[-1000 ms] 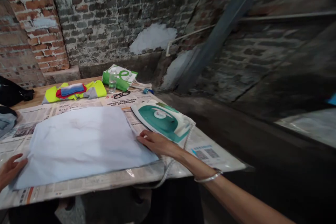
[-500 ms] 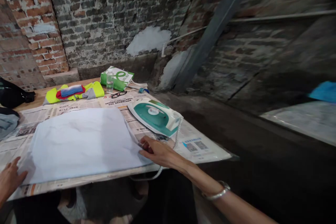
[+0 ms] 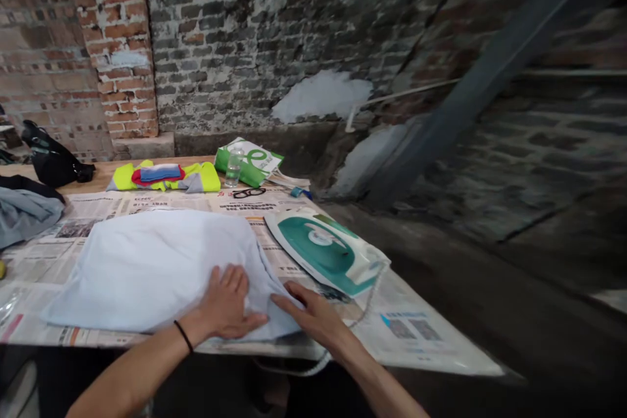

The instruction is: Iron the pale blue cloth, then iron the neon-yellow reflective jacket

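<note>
Cloth [image 3: 147,271] bunches under the open left hand [image 3: 225,304] and right hand [image 3: 308,317] beside the steam iron [image 3: 326,248], whose cord [image 3: 372,300] could drag it down if an arm snags it.

Subject's own body, head-camera view. The left forearm [image 3: 132,372] enters at 7 o'clock and the right forearm [image 3: 375,385] at 5 o'clock, both slim, tapering toward the wrist, uncovered as far as the frame edge. The left hand [image 3: 225,304] sits near 7 o'clock, the right hand [image 3: 313,317] near 6 o'clock. One worn item resolved: a thin black cord band [image 3: 183,336] just above the left hand, narrow and plain; any clasp or marking too small to tell. Right forearm bare at the wrist where visible.
</note>
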